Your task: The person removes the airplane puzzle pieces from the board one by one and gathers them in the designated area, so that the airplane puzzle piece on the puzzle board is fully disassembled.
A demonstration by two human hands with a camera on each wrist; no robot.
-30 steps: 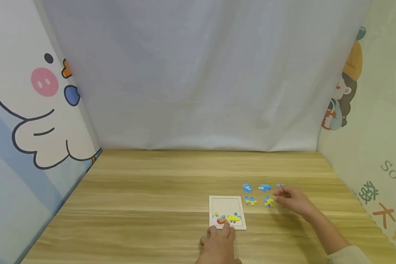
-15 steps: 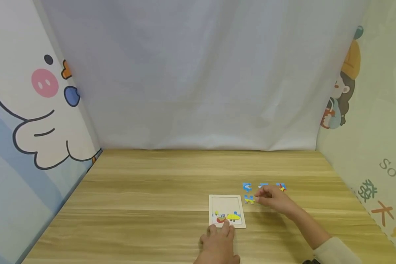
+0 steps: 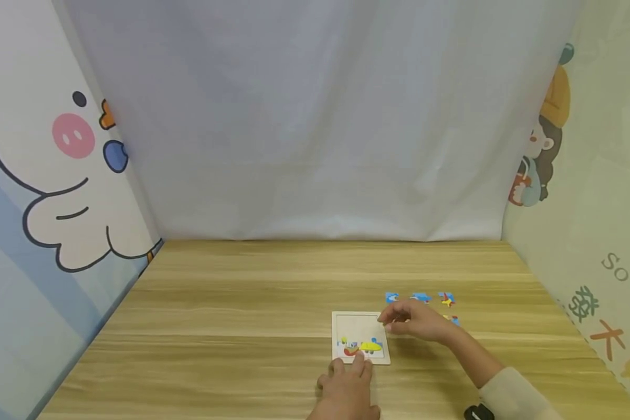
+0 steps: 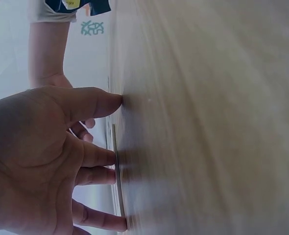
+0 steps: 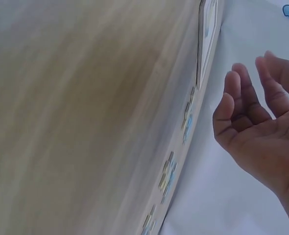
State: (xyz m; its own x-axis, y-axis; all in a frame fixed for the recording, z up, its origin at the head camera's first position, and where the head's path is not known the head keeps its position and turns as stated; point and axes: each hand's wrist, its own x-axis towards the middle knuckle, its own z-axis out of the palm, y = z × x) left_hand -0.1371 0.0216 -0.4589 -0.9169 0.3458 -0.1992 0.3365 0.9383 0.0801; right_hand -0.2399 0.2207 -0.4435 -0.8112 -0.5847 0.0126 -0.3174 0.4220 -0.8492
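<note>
A pale square puzzle board point(image 3: 359, 321) lies on the table, with puzzle pieces point(image 3: 370, 346) in yellow, red and blue fitted along its near side. Fingertips of my left hand point(image 3: 345, 389) rest on the board's near edge; the left wrist view shows them spread, with the thumb on the tabletop. My right hand point(image 3: 417, 319) hovers by the board's right edge, fingers loosely bent, and nothing shows between them in the right wrist view. Behind it lie loose puzzle pieces, one blue point(image 3: 392, 297) and one with red and yellow point(image 3: 447, 299). The hand hides others from the head view.
In the right wrist view, loose pieces point(image 5: 167, 177) lie in small groups beyond the board. A grey-white cloth point(image 3: 304, 128) hangs at the table's back edge point(image 3: 304, 240). Printed panels point(image 3: 598, 175) flank the wood-grain table. A dark object point(image 3: 479, 412) shows at the right sleeve.
My right hand has moved left from the far loose pieces to the board's right edge, uncovering the red and yellow piece. My left hand stays on the board.
</note>
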